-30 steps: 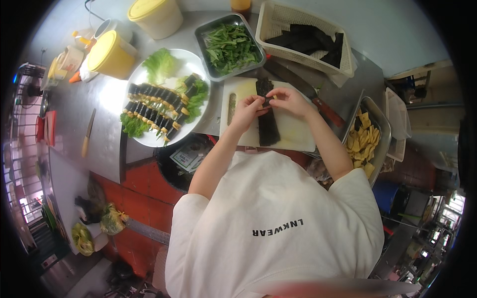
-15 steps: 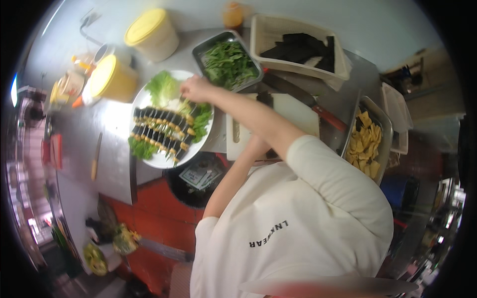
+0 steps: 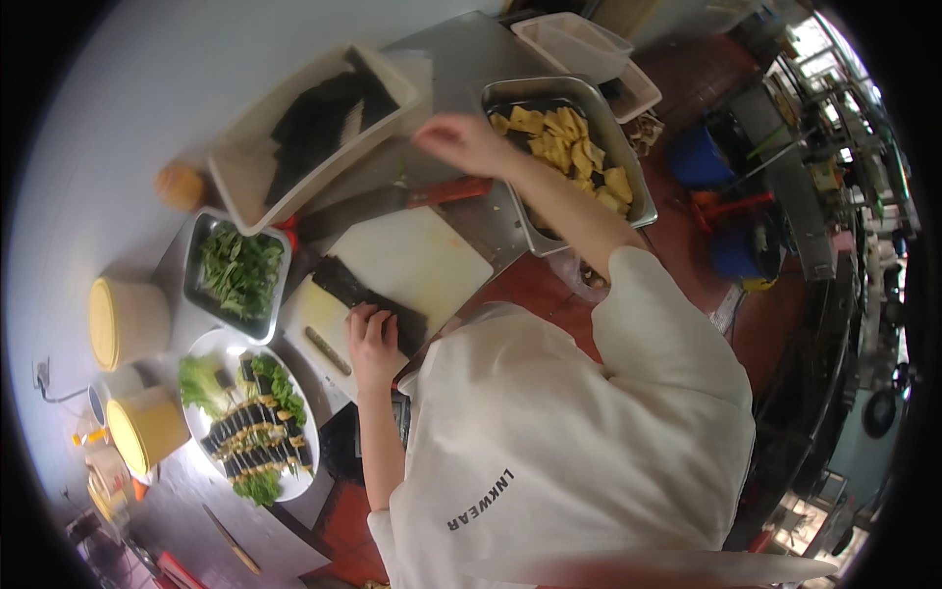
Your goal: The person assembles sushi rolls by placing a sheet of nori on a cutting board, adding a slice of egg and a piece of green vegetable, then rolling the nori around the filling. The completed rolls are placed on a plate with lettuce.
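Note:
My left hand (image 3: 373, 339) is closed at the edge of a dark seaweed sheet (image 3: 345, 285), which lies across the white cutting board (image 3: 412, 250). Its fingertips bend over the sheet. Farther off, my right hand (image 3: 459, 140) hovers between the seaweed basket and the metal tray of fried yellow slices (image 3: 569, 142). Motion blurs its fingers, and nothing shows in it. Below that hand, a knife (image 3: 456, 189) with a red-brown handle lies beyond the board. Cut dark rolls with yellow filling (image 3: 257, 432) lie on lettuce on an oval white plate (image 3: 312, 461).
A pale basket (image 3: 245, 191) holds black seaweed sheets. Beside it stands a metal tray of green leaves (image 3: 238, 270). Yellow-lidded tubs (image 3: 126, 322) line the left wall. A thin knife (image 3: 233, 540) lies near the counter's left end. Clear plastic containers (image 3: 579, 49) are at the far right.
My right hand has left the plate and moved right, near the tray of fried slices. My left hand now shows on the seaweed sheet. The view has turned rightward.

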Demonstrator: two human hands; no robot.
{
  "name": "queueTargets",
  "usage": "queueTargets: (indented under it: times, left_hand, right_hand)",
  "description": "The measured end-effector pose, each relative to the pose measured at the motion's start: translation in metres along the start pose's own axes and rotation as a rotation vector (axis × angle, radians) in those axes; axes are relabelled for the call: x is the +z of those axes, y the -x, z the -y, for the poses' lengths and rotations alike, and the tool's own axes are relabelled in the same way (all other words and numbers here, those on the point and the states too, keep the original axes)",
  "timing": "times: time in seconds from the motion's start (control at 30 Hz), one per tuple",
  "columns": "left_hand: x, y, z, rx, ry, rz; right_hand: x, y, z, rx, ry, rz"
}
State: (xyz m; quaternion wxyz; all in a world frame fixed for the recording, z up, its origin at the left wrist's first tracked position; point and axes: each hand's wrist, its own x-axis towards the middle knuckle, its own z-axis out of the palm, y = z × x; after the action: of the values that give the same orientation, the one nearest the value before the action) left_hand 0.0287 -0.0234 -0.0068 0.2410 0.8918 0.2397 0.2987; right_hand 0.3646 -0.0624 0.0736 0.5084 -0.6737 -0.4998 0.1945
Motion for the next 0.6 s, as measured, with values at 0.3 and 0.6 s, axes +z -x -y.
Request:
queueTargets:
  times: [0.3, 0.6]
  left_hand:
    - [-0.009, 0.003, -0.005, 0.002, -0.112, 0.071]
    - [-0.018, -0.008, -0.001, -0.137, -0.197, 0.207]
  right_hand:
    - [-0.186, 0.111, -0.071, 0.475, 0.716, 0.068]
    - [-0.139, 0.111, -0.096, 0.309, 0.987, -0.026]
